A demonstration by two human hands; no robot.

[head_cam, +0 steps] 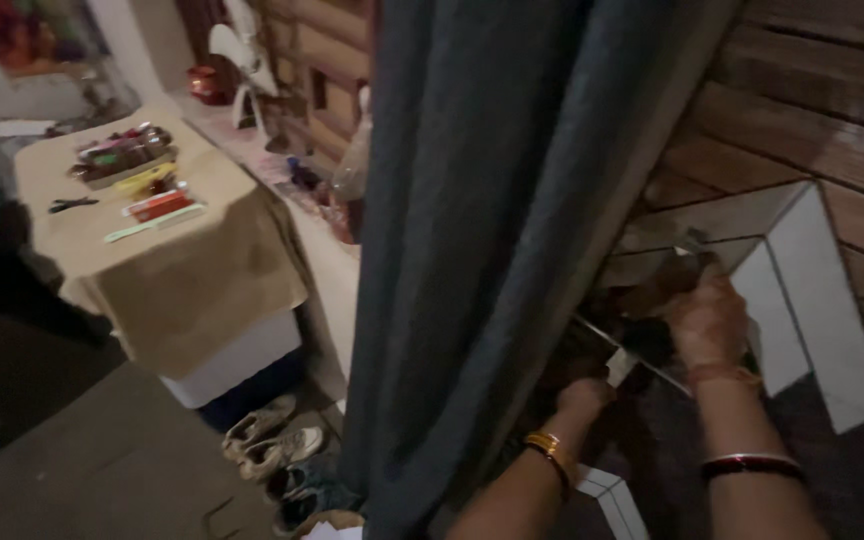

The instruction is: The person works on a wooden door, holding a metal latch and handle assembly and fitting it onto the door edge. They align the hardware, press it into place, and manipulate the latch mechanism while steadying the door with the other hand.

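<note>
working spot: behind the grey curtain (492, 230), against the wooden plank wall (802, 110)
left hand (584, 395): pinching a small pale piece (620, 366)
right hand (707, 320): closed on a dark object; kind unclear
white angled panel (812, 300): flat, stiff, sharp-edged; probably light, best gripped by its edges
curtain: soft, heavy folds

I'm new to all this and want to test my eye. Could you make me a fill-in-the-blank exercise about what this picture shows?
1. A long grey ____ hangs down just left of both hands.
2. The left hand wears a ____-coloured bangle on its wrist.
3. On the floor below the cloth-covered table lie pale ____.
4. The right hand reaches to a white-edged angular ____ fixed on the wooden wall.

Missing words: curtain; gold; shoes; shelf
</note>
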